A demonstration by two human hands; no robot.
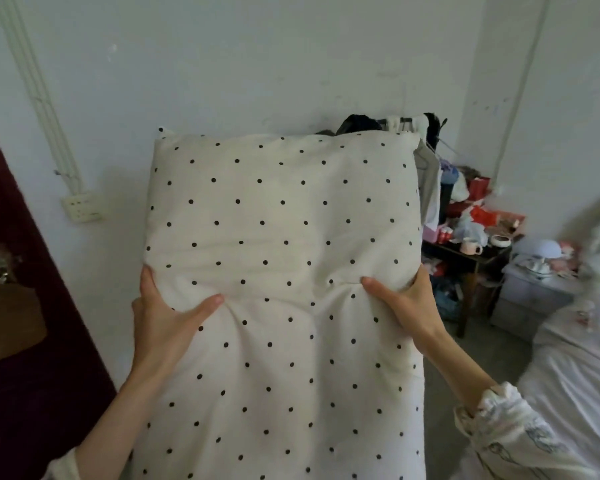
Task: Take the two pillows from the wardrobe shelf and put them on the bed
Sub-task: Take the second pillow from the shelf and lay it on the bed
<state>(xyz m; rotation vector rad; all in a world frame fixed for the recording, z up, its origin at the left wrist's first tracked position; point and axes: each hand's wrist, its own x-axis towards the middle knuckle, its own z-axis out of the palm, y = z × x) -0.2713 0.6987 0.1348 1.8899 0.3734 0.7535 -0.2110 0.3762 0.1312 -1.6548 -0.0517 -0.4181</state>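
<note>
Pillow count in view is one: a cream fabric pillow with black dots [284,271], held upright in the air before the pale wall. Two hands grip its sides, left hand [163,320] and right hand [406,303], thumbs pressed into its front. White-sheeted bed [575,368] lies at right. No readable writing

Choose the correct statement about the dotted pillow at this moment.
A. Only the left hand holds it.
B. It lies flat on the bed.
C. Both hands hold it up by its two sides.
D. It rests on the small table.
C: the left hand and right hand each grip a side of the dotted pillow, holding it in the air, with the bed off to the right.
</note>
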